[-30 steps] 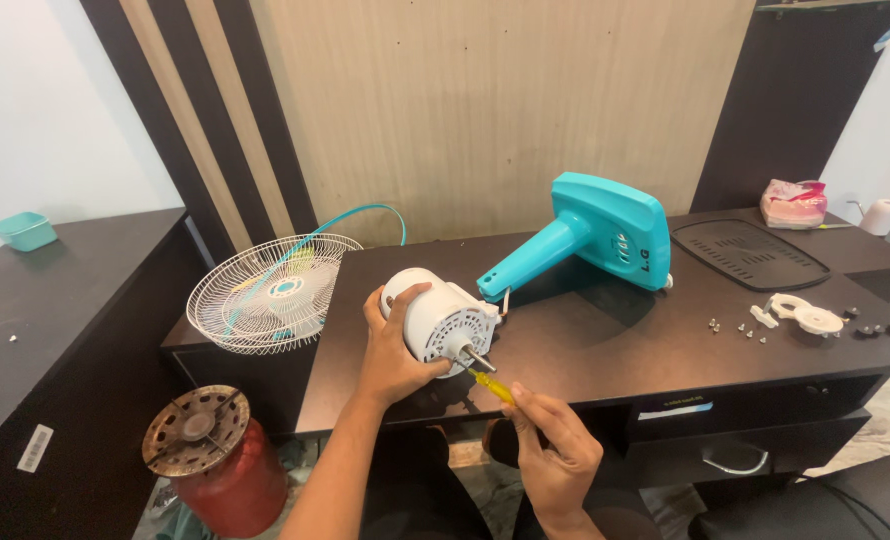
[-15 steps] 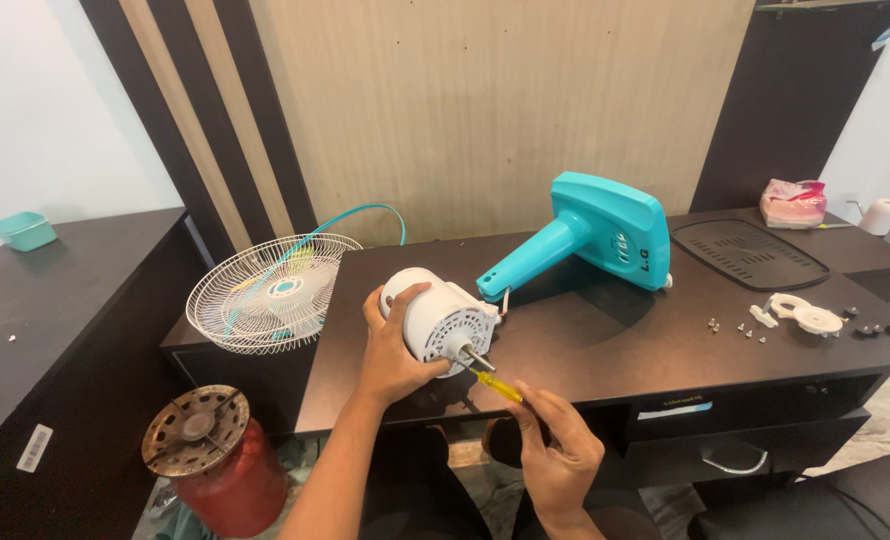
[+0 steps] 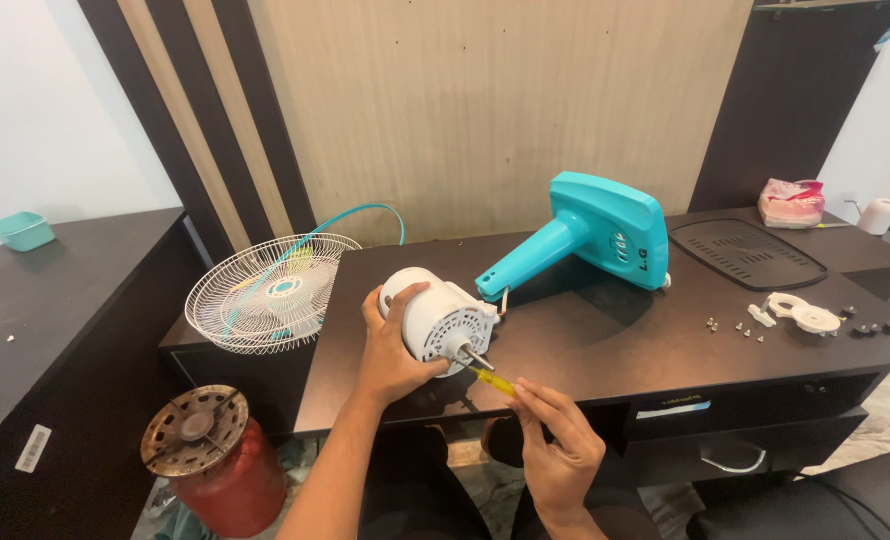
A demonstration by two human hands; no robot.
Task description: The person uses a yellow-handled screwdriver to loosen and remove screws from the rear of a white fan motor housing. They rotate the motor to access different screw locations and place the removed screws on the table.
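Gripping a white fan motor housing [image 3: 435, 318] from its far side, the left hand [image 3: 390, 345] is wrapped well round the casing, fingers curled over the top, holding it tilted on the dark table [image 3: 605, 345] near the front edge with the shaft end toward the person. Right hand [image 3: 555, 450] is closed round a yellow-handled screwdriver [image 3: 490, 380], fingertips pinching the handle; the tip sits at the vented face of the motor, just beside the metal shaft. Cannot tell whether the tip is seated in a screw.

State of the work, as judged from the layout: the fan is already well apart. Wire guard [image 3: 270, 293] lies off to the left, overhanging the table end. Teal base and neck [image 3: 590, 240] lies on its side behind the motor. Small screws [image 3: 735, 325] and white plastic fittings [image 3: 800, 313] are laid out on the right, near a black tray [image 3: 745, 253]. Motor casing itself appears unopened, so that part looks to remain.

Red gas cylinder [image 3: 215, 460] stands on the floor at lower left.
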